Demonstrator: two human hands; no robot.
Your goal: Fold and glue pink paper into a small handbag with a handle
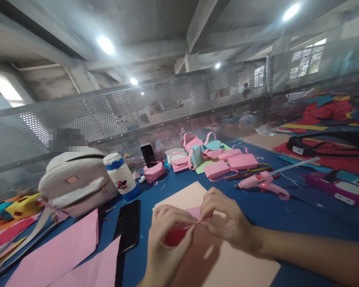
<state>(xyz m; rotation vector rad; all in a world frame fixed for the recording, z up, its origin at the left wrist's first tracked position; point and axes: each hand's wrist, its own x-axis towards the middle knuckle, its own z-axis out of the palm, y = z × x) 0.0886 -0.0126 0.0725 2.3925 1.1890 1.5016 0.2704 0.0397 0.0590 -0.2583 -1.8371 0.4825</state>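
My left hand (170, 235) and my right hand (224, 217) meet at the fingertips over a peach sheet (242, 259) on the blue table. Both are closed in a pinch on a small piece of pink paper (194, 212), partly hidden by my fingers. A red patch shows inside the curl of my left hand. Beyond my right hand lies a pink glue gun (265, 183) with a clear glue stick and a lit red light. Small pink paper bags (217, 169) with strap handles sit farther back.
To the left are pink sheets (60, 247), a black phone (128, 225), a white bottle with a blue lid (122, 177) and a pale backpack (77, 179). A perforated metal panel (173, 111) stands behind. Rightward lie a purple case (338, 187) and red sheets (326, 113).
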